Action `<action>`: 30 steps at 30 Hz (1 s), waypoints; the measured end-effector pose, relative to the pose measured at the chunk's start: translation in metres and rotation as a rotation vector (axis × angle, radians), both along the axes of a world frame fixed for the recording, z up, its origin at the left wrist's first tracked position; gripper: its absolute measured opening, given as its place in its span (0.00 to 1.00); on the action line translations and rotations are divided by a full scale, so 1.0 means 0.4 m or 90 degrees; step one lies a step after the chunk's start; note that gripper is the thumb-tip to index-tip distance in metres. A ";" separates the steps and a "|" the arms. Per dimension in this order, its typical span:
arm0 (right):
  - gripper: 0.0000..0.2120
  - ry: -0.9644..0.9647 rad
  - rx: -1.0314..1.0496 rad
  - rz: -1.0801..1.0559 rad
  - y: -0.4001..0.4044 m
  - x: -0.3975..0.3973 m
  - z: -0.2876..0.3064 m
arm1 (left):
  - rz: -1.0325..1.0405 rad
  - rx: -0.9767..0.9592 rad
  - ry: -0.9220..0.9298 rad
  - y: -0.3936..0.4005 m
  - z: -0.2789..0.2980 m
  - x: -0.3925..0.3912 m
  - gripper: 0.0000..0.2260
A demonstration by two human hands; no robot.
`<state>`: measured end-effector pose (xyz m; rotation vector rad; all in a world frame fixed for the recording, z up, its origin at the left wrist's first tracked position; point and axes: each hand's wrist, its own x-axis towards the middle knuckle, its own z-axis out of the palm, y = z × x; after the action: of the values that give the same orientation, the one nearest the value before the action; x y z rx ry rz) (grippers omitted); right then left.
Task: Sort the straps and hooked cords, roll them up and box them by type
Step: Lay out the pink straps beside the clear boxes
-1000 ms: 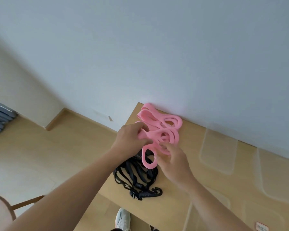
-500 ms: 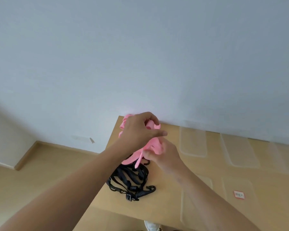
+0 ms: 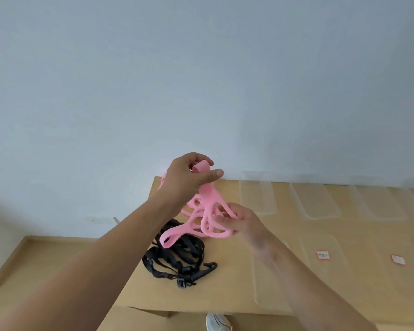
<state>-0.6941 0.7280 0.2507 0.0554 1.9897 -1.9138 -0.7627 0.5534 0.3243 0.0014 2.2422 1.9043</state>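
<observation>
Pink straps [image 3: 207, 212] hang above the black hooked cords [image 3: 177, 259] — left hand [image 3: 189, 180] pinching one end high, right hand [image 3: 239, 220] gripping the loops — likely to tease one free.

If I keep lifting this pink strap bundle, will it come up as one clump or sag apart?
Likely floppy: the flat pink rubbery straps droop in loose loops between the left hand and right hand. Probably tangled, so neighbours may drag along. One loop hangs over the black hooked cords and might snag.
</observation>
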 end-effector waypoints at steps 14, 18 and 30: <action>0.08 -0.124 -0.092 -0.304 0.064 0.197 -0.065 | -0.054 0.141 -0.287 0.006 -0.205 0.063 0.24; 0.05 -0.103 -0.019 -0.307 0.090 0.246 -0.088 | -0.091 0.184 -0.334 0.039 -0.229 0.080 0.19; 0.52 0.001 0.061 -0.141 0.151 0.197 -0.067 | -0.117 0.136 -0.159 0.161 -0.106 0.066 0.14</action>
<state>-0.6154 0.7882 0.2239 0.3117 2.1518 -1.9467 -0.7361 0.6180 0.2819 0.0014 1.8068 1.9163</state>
